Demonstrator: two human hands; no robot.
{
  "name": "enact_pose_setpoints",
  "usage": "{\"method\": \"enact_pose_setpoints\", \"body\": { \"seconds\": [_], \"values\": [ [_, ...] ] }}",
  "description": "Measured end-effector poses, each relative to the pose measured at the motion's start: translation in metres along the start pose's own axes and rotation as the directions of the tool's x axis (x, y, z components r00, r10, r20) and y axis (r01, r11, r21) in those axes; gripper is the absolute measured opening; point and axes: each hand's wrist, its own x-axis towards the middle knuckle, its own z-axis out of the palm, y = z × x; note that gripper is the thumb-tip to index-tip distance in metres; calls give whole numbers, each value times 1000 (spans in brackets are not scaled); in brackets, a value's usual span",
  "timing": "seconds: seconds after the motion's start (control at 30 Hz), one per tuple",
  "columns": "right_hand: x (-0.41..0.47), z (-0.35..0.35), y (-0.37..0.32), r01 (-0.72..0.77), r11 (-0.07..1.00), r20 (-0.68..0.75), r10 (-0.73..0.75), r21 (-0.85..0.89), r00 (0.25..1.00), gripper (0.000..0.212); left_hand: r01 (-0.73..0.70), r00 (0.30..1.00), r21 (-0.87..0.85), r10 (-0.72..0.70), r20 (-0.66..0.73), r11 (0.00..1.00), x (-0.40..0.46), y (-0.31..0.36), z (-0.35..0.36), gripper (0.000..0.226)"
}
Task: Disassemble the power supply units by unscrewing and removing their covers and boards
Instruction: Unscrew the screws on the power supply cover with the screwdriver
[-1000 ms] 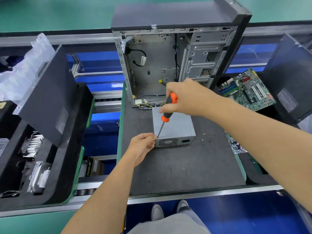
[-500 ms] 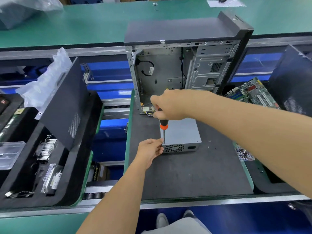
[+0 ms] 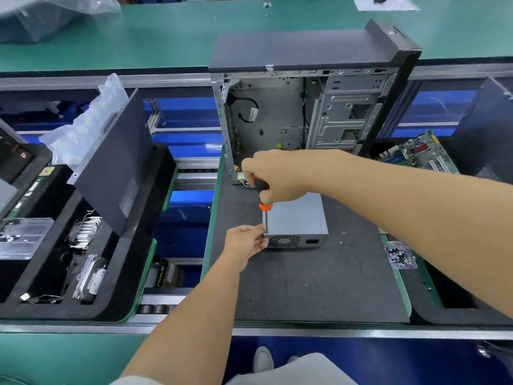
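PSU (image 3: 295, 218) lies flat mid-bench on the mat (image 3: 305, 279), fan grille toward you. Your left hand (image 3: 245, 243) pinches its near-left corner to steady it; your right hand (image 3: 277, 176) grips the screwdriver (image 3: 263, 198) upright, tip at that corner, presumably on a cover screw.

Power supply (image 3: 295, 218) lies before the case (image 3: 305, 107).
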Motion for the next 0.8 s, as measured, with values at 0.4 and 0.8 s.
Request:
{"method": "enact_pose_setpoints", "body": {
  "seconds": [0.4,0.8],
  "values": [
    [-9,-1,3,-39,998,41,40,-43,998,31,13,996,-3,-13,-93,1000,-5,3,6,13],
    [-9,0,9,10,1000,19,-10,12,1000,31,23,993,62,-16,-114,998,-7,9,8,16]
  ]
}}
